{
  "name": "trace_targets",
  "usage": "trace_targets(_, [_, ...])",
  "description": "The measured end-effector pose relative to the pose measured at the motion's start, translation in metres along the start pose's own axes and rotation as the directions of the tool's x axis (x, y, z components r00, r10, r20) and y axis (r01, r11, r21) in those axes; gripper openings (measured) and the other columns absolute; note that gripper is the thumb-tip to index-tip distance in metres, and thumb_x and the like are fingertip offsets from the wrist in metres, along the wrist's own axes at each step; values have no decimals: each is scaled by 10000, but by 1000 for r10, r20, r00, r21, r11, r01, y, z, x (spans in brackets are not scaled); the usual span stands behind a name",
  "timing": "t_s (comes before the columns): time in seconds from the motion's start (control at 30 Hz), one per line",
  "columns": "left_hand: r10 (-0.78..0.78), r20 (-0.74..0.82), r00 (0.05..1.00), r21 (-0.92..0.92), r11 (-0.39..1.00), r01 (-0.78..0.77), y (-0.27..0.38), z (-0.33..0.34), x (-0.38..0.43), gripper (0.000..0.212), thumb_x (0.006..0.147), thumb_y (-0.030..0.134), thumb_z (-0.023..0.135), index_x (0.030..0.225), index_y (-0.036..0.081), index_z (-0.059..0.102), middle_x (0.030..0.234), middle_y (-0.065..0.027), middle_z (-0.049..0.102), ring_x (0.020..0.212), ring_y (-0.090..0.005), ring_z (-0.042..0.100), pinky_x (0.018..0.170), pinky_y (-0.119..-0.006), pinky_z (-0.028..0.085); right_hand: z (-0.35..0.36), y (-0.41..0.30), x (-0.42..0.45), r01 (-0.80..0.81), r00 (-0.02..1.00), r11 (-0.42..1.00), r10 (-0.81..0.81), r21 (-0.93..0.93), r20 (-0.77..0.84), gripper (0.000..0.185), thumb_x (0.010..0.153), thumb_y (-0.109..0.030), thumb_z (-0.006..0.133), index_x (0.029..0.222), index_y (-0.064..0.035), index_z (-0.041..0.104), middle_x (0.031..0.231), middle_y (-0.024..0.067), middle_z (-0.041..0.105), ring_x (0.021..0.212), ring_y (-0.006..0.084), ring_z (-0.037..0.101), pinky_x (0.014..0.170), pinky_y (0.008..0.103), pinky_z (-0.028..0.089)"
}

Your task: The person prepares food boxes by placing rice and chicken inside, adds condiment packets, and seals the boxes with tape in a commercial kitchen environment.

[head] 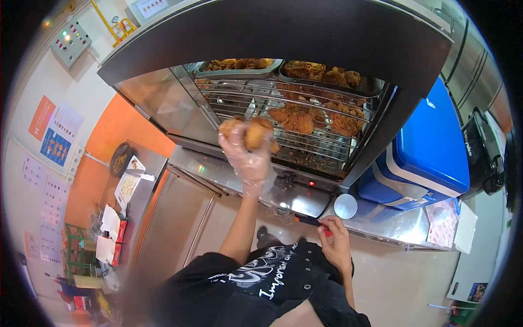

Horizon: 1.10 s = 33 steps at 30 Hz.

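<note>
My left hand [248,161], in a clear plastic glove, grips pieces of fried chicken [257,133] in front of the opening of a heated display cabinet [278,30]. Inside, more breaded chicken [300,118] lies on a wire rack [229,96]. Above it, two metal trays [241,73] hold further fried pieces. Bare and lower down, my right hand [337,239] holds a slim black-and-red object [307,220] by the counter's front edge; its exact kind is unclear. A white round cup or bowl [345,206] stands just beyond that hand.
A blue cooler box [429,143] stands on the steel counter [302,204], right of the cabinet. Farther right is a black appliance [482,151]. At left, a side table [153,171] bears a white tray [126,188] and red-and-white boxes [110,241]. The cabinet's glass pane [151,102] is at its left.
</note>
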<state>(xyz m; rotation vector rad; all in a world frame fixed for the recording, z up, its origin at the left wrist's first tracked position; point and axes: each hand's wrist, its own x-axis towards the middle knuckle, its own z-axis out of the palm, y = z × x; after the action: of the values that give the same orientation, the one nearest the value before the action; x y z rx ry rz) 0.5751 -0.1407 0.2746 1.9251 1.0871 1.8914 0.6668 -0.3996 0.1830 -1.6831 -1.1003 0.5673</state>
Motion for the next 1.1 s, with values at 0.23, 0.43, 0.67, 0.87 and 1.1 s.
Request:
trace_targets(0.23, [328, 171, 929, 272, 890, -365, 14, 29, 8, 457, 636, 181, 821, 1051, 145, 634, 1269, -255, 434, 1101, -414, 488, 912, -503, 418, -2, 10, 1, -13, 1000, 998, 14, -68, 5, 188, 892, -63, 623, 1050, 36, 646, 1057, 142, 596, 877, 254, 639, 792, 339, 511])
trace_targets(0.43, [214, 154, 965, 227, 942, -245, 2, 24, 11, 446, 639, 181, 829, 1040, 146, 636, 1276, -232, 437, 1110, -402, 474, 904, -503, 425, 0, 2, 10, -18, 1000, 996, 16, -90, -16, 170, 900, -59, 617, 1044, 26, 647, 1055, 134, 597, 879, 237, 638, 793, 324, 511])
trace_targets(0.67, [-467, 543, 698, -619, 339, 709, -24, -79, 28, 491, 831, 216, 777, 1205, 164, 464, 1276, -128, 513, 1174, -351, 544, 933, -442, 525, 45, -21, 52, 121, 992, 990, -124, -79, -33, 127, 892, -23, 619, 1008, 24, 636, 969, 119, 614, 832, 202, 618, 741, 296, 496])
trace_targets(0.87, [-259, 654, 710, -735, -437, 518, -98, -176, 22, 567, 826, 391, 744, 1285, 196, 474, 1429, -196, 409, 1274, -471, 435, 917, -646, 487, 147, -129, 165, 446, 885, 884, -459, -139, -77, 243, 870, -19, 639, 1111, 4, 626, 1039, 152, 585, 901, 297, 611, 806, 379, 502])
trace_targets(1.1, [-351, 650, 674, -657, -706, 265, -147, -287, 3, 771, 797, 393, 737, 1447, 168, 389, 1545, -220, 243, 1396, -510, 218, 1074, -718, 257, 241, -183, 280, 655, 462, 167, -860, -737, 215, 218, 883, -134, 639, 1097, -101, 662, 1309, 89, 538, 1205, 252, 521, 1096, 500, 268])
